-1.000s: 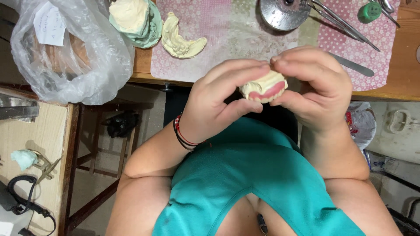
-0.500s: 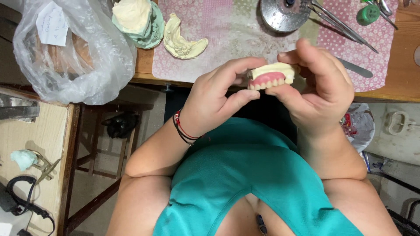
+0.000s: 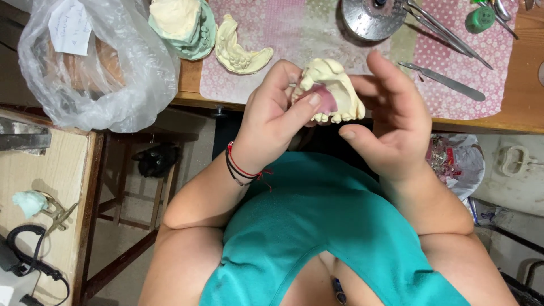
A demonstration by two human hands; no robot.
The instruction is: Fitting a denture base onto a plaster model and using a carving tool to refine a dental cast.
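We note our left hand [image 3: 272, 122] gripping a cream plaster dental cast [image 3: 334, 90] above the desk edge [image 3: 476, 122], pink wax base partly hidden by thumb, right hand [image 3: 391, 122] open beside it, contact unclear.

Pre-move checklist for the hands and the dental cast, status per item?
1. Left hand grips the dental cast: ok, thumb and fingers are on its left side.
2. Right hand on the cast: not ok, fingers are spread open beside it and contact is unclear.
3. Pink wax part seated in the cast: cannot tell, mostly hidden by the left thumb.
4. Cast held over the table: not ok, it sits at the table edge, partly over the gap above the lap.
5. Loose cast on the pink mat: ok, apart from the hands.
6. Scalpel clear of the hands: ok, lying flat to the right.
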